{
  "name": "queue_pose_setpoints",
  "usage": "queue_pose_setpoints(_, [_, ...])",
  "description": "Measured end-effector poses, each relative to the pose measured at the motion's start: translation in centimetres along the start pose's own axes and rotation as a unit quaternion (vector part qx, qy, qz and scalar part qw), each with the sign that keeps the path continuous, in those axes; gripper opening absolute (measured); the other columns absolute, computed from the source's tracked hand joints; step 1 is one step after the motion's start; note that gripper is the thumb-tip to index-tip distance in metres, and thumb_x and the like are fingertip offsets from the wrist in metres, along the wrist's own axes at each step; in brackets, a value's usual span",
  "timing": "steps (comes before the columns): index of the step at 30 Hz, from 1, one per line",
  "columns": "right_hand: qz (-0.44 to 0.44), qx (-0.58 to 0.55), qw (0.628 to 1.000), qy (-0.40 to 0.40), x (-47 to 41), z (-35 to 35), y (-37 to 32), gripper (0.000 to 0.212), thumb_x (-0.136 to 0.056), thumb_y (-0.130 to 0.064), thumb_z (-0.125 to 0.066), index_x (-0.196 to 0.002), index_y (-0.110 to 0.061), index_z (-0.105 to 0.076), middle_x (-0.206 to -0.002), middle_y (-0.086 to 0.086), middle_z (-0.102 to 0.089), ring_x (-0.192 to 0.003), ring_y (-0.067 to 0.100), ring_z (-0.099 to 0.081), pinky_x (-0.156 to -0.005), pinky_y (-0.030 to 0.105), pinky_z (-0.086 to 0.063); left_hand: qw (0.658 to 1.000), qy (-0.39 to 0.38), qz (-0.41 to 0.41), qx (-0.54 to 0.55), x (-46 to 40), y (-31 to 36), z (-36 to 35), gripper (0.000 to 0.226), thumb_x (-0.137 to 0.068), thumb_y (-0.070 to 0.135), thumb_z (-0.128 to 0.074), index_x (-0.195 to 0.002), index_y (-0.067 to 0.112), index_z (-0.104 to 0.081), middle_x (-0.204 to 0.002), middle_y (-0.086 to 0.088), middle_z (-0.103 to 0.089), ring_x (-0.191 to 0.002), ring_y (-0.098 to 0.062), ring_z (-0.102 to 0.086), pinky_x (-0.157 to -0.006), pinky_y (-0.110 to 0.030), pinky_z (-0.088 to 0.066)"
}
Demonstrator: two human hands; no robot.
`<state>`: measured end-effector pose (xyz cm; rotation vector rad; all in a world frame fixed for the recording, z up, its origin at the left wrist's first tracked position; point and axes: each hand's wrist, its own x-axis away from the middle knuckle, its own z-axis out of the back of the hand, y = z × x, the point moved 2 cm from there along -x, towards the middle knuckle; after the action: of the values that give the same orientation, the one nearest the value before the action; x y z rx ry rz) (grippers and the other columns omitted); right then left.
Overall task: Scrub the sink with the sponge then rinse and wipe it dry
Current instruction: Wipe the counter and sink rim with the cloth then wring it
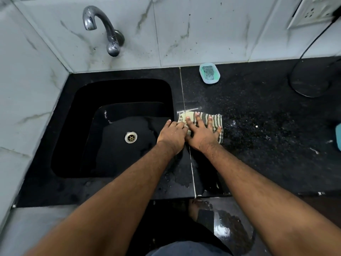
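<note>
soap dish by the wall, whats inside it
The soap dish holds a green, grey-speckled rectangular piece, likely the sponge. Whatever lies under that piece is covered.

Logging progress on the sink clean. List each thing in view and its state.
Sink: basin wet, no water running.
Tap: off.
Striped cloth: flat on the counter beside the sink.
Right hand: spread, pressing the cloth.
Left hand: on the cloth's left edge.
Sponge: in its dish.
Counter: wet, speckled.
</note>
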<state>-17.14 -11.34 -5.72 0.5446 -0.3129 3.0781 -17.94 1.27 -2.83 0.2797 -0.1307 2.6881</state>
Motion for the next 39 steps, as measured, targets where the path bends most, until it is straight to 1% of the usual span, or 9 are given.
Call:
queue_pose_setpoints(10, [-0.051, 0.002, 0.999, 0.009, 8.0, -3.2, -1.7, 0.07, -0.093, -0.068, -0.032, -0.152, -0.052, 0.002, -0.165, -0.01, 0.012, -0.15, 0.037, 0.013, -0.112, 0.072, -0.001, 0.999, 0.001, -0.033, 0.006, 7.3, 1.2, -2.0, 0.048, -0.095, 0.017, -0.045, -0.143, 0.02, -0.043, -0.14, 0.002, -0.043, -0.134, -0.023, -0.04, -0.124, -0.047, -0.014])
queue_pose_setpoints(17, [-0.066, 0.016, 0.998, 0.01, 11.4, -3.9, -1.8, 0.068, -0.094, -0.063, -0.032, -0.152, -0.052, -0.001, -0.165, -0.01, 0.005, -0.151, 0.036, 0.006, -0.111, 0.072, -0.009, 0.998, -0.018, -0.057, -0.024, 9.3, 2.2, -1.6, 0.048, -0.098, 0.023, -0.043, -0.146, 0.019, -0.041, -0.144, 0.001, -0.043, -0.138, -0.024, -0.036, -0.124, -0.048, -0.011])
queue_pose_setpoints(22, [-0.082, 0.009, 0.997, -0.005, 13.3, -4.1, -1.0, 0.067, -0.094, -0.06, -0.036, -0.151, -0.054, -0.002, -0.165, -0.012, 0.005, -0.151, 0.035, 0.007, -0.112, 0.071, -0.011, 0.999, 0.0, -0.051, -0.003, 9.9, 4.0, -2.0, 0.052, -0.099, 0.023, -0.046, -0.15, 0.018, -0.036, -0.144, -0.001, -0.045, -0.135, -0.025, -0.039, -0.124, -0.048, -0.016])
queue_pose_setpoints(24, [-0.078, 0.023, 0.997, 0.007, 13.7, -4.0, -0.9, 0.065, -0.094, -0.061, -0.033, -0.151, -0.054, -0.004, -0.165, -0.01, 0.0, -0.151, 0.036, 0.001, -0.111, 0.07, -0.016, 0.999, 0.015, -0.05, 0.004, 10.2, 4.1, -2.2, 0.052, -0.1, 0.023, -0.045, -0.151, 0.018, -0.035, -0.144, 0.0, -0.045, -0.133, -0.025, -0.04, -0.123, -0.048, -0.017])
queue_pose_setpoints(27, [-0.063, 0.065, 0.995, 0.036, 14.7, -4.2, -0.7, 0.061, -0.094, -0.064, -0.026, -0.151, -0.053, -0.009, -0.163, -0.006, -0.011, -0.145, 0.038, -0.016, -0.109, 0.063, -0.024, 0.997, 0.034, -0.064, 0.001, 10.6, 4.0, -2.3, 0.051, -0.1, 0.026, -0.043, -0.151, 0.019, -0.035, -0.144, 0.001, -0.046, -0.132, -0.024, -0.042, -0.122, -0.049, -0.019])
queue_pose_setpoints(30, [-0.053, 0.088, 0.993, 0.057, 15.6, -4.5, -0.6, 0.056, -0.097, -0.061, -0.022, -0.152, -0.05, -0.016, -0.159, 0.0, -0.021, -0.134, 0.037, -0.029, -0.105, 0.057, -0.03, 0.996, 0.047, -0.074, -0.004, 10.9, 3.8, -2.4, 0.051, -0.099, 0.029, -0.044, -0.149, 0.021, -0.039, -0.141, 0.001, -0.047, -0.13, -0.024, -0.043, -0.121, -0.049, -0.019])
queue_pose_setpoints(32, [-0.047, 0.107, 0.99, 0.08, 16.3, -4.8, -0.9, 0.055, -0.099, -0.056, -0.022, -0.152, -0.044, -0.022, -0.151, 0.005, -0.031, -0.123, 0.035, -0.037, -0.1, 0.053, -0.035, 0.995, 0.057, -0.079, 0.0, 11.1, 3.5, -2.8, 0.05, -0.098, 0.028, -0.045, -0.148, 0.022, -0.039, -0.14, 0.002, -0.048, -0.129, -0.023, -0.043, -0.121, -0.05, -0.02])
queue_pose_setpoints(35, [-0.042, 0.126, 0.984, 0.117, 17.4, -5.6, -1.3, 0.054, -0.1, -0.051, -0.024, -0.152, -0.038, -0.025, -0.144, 0.008, -0.037, -0.115, 0.033, -0.041, -0.095, 0.05, -0.041, 0.993, 0.078, -0.089, 0.005, 11.3, 2.9, -3.4, 0.042, -0.102, 0.031, -0.04, -0.143, 0.023, -0.044, -0.138, 0.003, -0.049, -0.126, -0.023, -0.045, -0.12, -0.051, -0.021])
queue_pose_setpoints(39, [-0.059, 0.126, 0.983, 0.12, 18.1, -6.4, -1.9, 0.055, -0.101, -0.051, -0.021, -0.154, -0.037, -0.019, -0.152, 0.008, -0.029, -0.12, 0.033, -0.04, -0.096, 0.048, -0.041, 0.991, 0.098, -0.084, 0.025, 11.5, 2.7, -3.6, 0.037, -0.104, 0.041, -0.037, -0.133, 0.022, -0.052, -0.13, 0.003, -0.052, -0.123, -0.023, -0.048, -0.119, -0.051, -0.022])
